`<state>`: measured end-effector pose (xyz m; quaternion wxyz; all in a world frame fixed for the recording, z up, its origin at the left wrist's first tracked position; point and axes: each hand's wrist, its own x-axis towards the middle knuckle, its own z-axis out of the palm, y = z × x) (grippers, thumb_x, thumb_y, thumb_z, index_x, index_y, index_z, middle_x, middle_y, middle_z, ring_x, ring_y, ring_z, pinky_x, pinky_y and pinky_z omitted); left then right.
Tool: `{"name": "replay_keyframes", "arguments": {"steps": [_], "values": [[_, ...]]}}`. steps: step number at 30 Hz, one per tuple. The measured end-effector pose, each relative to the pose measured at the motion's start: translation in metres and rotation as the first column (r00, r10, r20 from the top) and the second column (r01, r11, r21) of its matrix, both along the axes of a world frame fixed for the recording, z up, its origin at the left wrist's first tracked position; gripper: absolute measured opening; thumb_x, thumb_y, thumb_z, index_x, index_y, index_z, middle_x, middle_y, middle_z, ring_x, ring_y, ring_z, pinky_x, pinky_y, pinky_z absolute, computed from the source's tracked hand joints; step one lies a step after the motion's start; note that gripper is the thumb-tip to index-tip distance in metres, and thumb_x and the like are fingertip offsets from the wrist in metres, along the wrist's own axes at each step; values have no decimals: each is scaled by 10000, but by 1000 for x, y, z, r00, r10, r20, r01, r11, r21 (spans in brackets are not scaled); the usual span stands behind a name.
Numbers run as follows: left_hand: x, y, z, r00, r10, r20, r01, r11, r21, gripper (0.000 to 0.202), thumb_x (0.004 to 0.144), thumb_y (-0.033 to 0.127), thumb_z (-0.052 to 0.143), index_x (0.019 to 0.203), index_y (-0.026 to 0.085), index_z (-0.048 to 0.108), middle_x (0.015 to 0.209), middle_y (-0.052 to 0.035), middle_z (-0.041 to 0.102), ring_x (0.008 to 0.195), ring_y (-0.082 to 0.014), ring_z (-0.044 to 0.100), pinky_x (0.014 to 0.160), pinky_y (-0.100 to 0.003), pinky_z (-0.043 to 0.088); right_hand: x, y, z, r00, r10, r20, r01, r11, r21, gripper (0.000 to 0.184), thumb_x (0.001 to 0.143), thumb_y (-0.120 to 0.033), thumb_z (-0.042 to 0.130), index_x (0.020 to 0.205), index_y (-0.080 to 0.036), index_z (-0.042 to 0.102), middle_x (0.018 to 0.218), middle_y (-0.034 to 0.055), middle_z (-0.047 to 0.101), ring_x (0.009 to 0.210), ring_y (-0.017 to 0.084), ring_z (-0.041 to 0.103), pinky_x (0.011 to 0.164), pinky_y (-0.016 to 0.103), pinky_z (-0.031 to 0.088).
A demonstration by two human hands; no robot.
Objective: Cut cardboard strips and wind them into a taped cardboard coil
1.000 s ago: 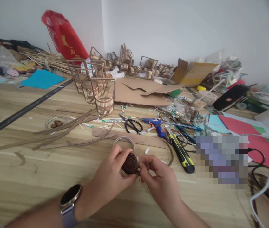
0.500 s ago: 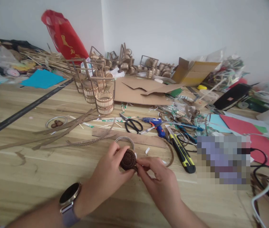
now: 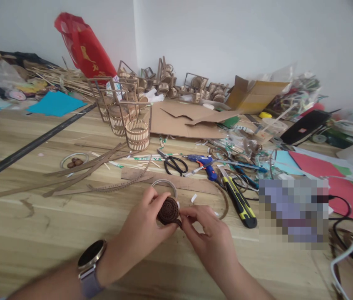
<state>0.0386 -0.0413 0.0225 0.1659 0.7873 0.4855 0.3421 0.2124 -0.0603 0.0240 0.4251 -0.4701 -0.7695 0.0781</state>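
Observation:
My left hand (image 3: pixel 140 233) curls round a small dark-brown coiled disc of corrugated strip (image 3: pixel 167 210), thumb and fingers gripping its left side. My right hand (image 3: pixel 209 239) pinches the coil's loose end at its lower right edge. Both hands hover just above the wooden table (image 3: pixel 39 233). A watch (image 3: pixel 91 256) sits on my left wrist. Just behind the coil lies a clear tape ring (image 3: pixel 164 185).
Black scissors (image 3: pixel 173 163), a blue glue gun (image 3: pixel 202 163) and a yellow-black utility knife (image 3: pixel 237 200) lie behind my hands. Small woven baskets (image 3: pixel 137 135), cardboard sheets (image 3: pixel 182 118), long brown strips (image 3: pixel 79 177) and a red bag (image 3: pixel 84 46) crowd the back. Cables lie at right.
The coil and both hands have shifted slightly up and left; the right-hand fingers have slid along the coil's lower edge. Nothing else moved.

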Motion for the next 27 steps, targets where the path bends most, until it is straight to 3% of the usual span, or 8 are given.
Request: {"name": "replay_keyframes", "arguments": {"steps": [20,27], "values": [[0,0,-10,994,27,-103,-23,999,39,376,679,126,684,1041,189,605,937,-45,545,775,-214,626,652,-316,547,0,4,-3,997,-24,76,32,994,-107,168,745,-57,562,721,-217,607,617,-26,660,589,151,611,576,243,423],[-1,0,-5,998,5,-55,-5,1000,-6,353,682,129,704,1022,181,621,951,-58,551,808,-236,636,687,-350,557,1,4,-5,999,-48,-19,44,982,-184,135,776,-117,531,742,-216,617,651,-7,685,612,164,636,573,248,457]]}}
